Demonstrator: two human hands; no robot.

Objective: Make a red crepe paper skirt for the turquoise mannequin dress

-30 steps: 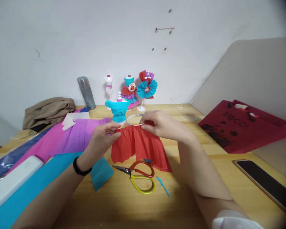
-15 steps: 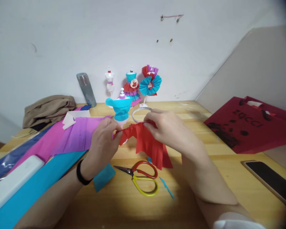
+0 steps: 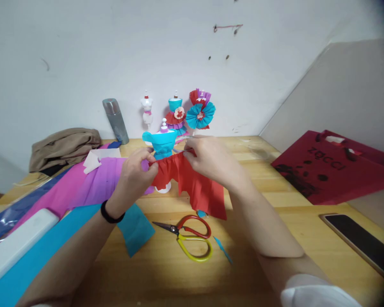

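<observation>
Pinching the red strip (image 3: pixel 200 185) with left hand (image 3: pixel 134 175) and right hand (image 3: pixel 211 160), fingers closed, I'd space its gathers evenly.

Red bag (image 3: pixel 333 172) near phone (image 3: pixel 360 242); bottle (image 3: pixel 115 121) beside cloth (image 3: pixel 65 149).

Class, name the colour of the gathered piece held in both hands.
The gathered piece is red; the head view shows it best.

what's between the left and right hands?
Red gathered material spans left hand to right hand, the turquoise-topped dress form partly behind it. Head view.
</observation>
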